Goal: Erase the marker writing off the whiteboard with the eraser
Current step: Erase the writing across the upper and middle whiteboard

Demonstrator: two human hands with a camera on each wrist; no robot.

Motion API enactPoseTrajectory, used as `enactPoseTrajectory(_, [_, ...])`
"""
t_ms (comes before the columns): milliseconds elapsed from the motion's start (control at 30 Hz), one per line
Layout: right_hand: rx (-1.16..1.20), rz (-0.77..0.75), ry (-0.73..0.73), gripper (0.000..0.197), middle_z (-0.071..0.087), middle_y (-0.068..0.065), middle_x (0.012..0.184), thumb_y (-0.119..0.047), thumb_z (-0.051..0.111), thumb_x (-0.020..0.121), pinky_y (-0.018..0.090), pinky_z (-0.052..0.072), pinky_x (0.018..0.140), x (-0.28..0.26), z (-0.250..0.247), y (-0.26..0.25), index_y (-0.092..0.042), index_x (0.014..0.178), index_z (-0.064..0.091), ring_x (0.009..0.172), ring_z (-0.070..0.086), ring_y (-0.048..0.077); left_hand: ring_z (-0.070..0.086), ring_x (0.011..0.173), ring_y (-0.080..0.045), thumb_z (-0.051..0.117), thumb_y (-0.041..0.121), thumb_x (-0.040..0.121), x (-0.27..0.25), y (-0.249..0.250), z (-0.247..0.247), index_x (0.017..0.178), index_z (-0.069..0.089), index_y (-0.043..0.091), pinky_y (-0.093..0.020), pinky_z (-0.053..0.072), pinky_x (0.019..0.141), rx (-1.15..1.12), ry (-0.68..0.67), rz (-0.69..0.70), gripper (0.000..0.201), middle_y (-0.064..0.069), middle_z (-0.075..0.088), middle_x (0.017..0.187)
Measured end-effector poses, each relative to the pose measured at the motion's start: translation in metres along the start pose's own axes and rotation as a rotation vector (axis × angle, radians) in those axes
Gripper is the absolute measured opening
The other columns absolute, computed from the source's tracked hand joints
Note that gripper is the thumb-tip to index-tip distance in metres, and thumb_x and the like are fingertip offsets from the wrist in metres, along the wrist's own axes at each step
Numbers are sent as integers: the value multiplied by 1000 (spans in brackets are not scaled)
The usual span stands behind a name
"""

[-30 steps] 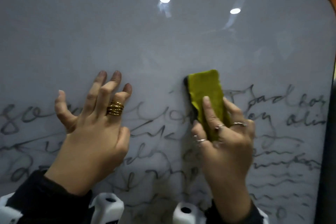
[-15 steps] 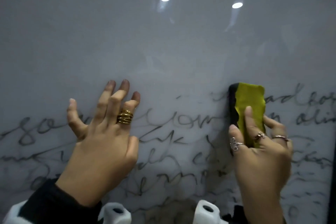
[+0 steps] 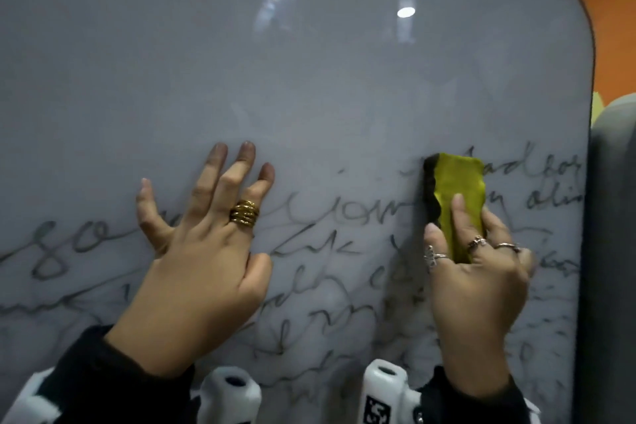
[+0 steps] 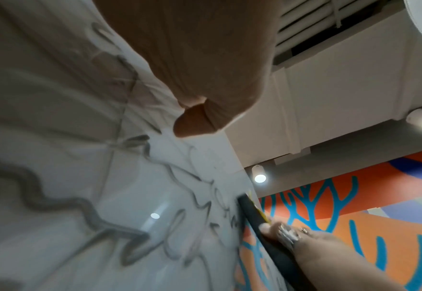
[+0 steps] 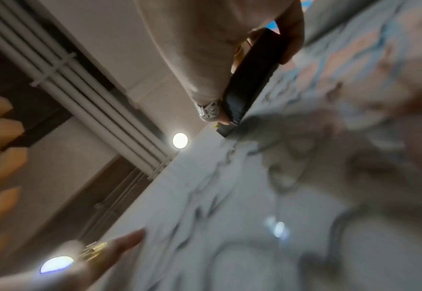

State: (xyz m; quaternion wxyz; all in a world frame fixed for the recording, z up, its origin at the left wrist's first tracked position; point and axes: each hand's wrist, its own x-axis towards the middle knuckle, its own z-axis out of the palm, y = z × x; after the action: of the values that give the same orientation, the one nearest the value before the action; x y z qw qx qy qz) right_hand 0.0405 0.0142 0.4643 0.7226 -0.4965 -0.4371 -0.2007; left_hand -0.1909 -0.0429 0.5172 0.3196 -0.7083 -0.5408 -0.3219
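Eraser [image 3: 457, 203], yellow on top and black underneath, is lying flat against the whiteboard [image 3: 309, 86], close to its right edge. It is sitting on the top line of the black writing [image 3: 358, 213], which is filling the lower half of the board in smudgy rows. The upper half is looking wiped, with only faint grey haze. The right hand [image 3: 481, 272] is gripping the eraser, with the thumb on its left side and the fingers curling over its top and right side. The left hand [image 3: 199, 251] is pressing on the board well to the left, its fingers straight and spread, a gold ring [image 3: 243, 212] on one. Its fingertips [image 3: 246, 150] are looking dark, maybe from ink.
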Motion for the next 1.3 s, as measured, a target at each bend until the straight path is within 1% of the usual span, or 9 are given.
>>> enactPoseTrajectory(100, [89,-229,-90,47,59,15,128,-40,55,79,30,34,90,-22,13,-35,-23,123,61,95,56,32,0,146,-6,33,39,68,0,1,2,144,33,28,-52,-8,107,-39,4,-7,77,9,13,158])
enactPoseTrajectory(200, [97,-380,-198,44,57,9,132,-38,56,80,27,35,85,-32,7,-45,-28,122,63,85,48,29,0,146,-6,34,41,67,0,2,1,144,33,27,-64,-4,105,-34,-11,-9,78,8,14,158])
enactPoseTrajectory(367, [23,-223,-98,45,59,9,129,-38,54,76,26,32,76,-5,-4,-11,-28,119,63,86,43,29,-5,145,-4,33,42,68,-1,7,0,145,30,29,-57,-11,107,-45,-18,-31,78,11,8,158])
enactPoseTrajectory(567, [113,-457,-289,45,55,11,132,-37,55,80,29,33,84,-29,1,-31,-28,123,62,85,44,27,7,145,-11,34,38,68,4,28,3,135,43,24,-65,-7,104,-37,57,-170,69,4,21,154])
enactPoseTrajectory(667, [94,-339,-265,45,57,11,129,-38,55,79,24,30,87,-10,-10,4,-28,122,61,89,52,34,-1,146,-14,37,42,74,6,42,5,140,34,25,-64,-10,104,-72,121,-227,69,3,10,156])
enactPoseTrajectory(733, [32,-191,-185,47,59,15,124,-40,53,77,26,30,84,13,-20,40,-26,122,57,91,54,41,-11,146,-17,37,46,79,7,56,9,150,20,26,-60,-14,105,-67,119,-135,76,1,-3,160])
enactPoseTrajectory(867, [1,0,-129,51,57,18,122,-41,57,75,32,33,87,52,-22,77,-24,123,50,102,49,43,4,147,-18,34,43,84,22,81,19,150,28,20,-54,-9,109,30,53,71,70,-1,9,160])
enactPoseTrajectory(1100, [126,-420,-304,46,57,11,125,-39,56,79,31,36,85,17,-7,27,-30,125,57,92,52,34,9,146,-10,31,42,84,43,90,34,147,35,20,-52,-8,109,35,18,30,67,4,17,159])
enactPoseTrajectory(1300, [57,-141,-106,49,60,13,116,-42,53,75,34,43,73,49,-13,65,-27,122,54,93,49,34,1,146,-6,31,47,84,43,84,29,149,29,25,-47,-14,107,-15,-17,65,69,10,8,160])
